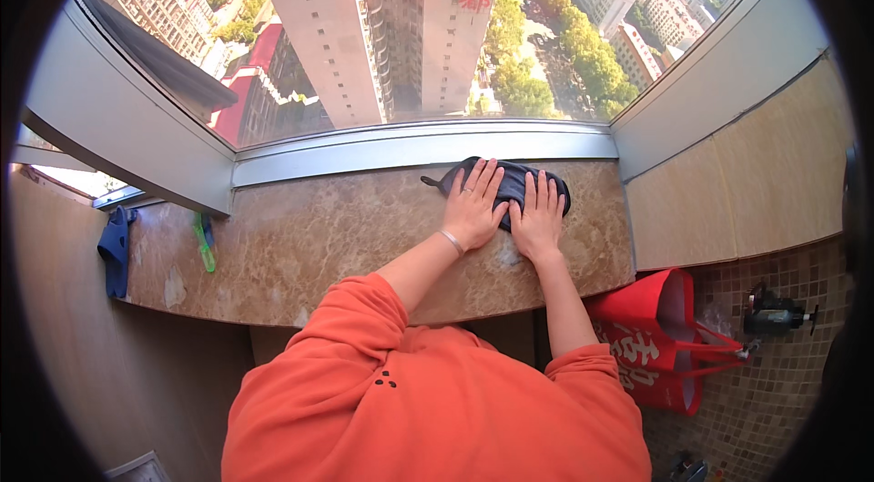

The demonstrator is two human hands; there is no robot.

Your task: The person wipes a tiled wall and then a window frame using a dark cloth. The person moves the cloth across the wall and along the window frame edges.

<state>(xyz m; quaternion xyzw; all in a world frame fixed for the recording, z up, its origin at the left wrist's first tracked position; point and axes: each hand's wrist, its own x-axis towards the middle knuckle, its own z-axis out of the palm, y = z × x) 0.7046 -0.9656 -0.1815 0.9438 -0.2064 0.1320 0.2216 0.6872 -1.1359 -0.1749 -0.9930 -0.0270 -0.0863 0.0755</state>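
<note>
A dark grey cloth [512,183] with a black edge and a small hanging loop lies on the brown marble windowsill [328,236], close to the window frame. Flat on its left part rests my left hand [473,209], a ring on one finger and a bangle at the wrist. My right hand [538,226] presses on the right part, fingers extended. Both thumbs nearly meet at the cloth's near edge. Neither hand is closed around the cloth, and the palms hide much of it.
A blue slipper [117,250] stands at the sill's left end, near a green plastic item [205,243]. A metal window frame [423,142] bounds the sill at the back. Below right hangs a red bag [672,338] beside a wall-mounted metal fixture [775,318].
</note>
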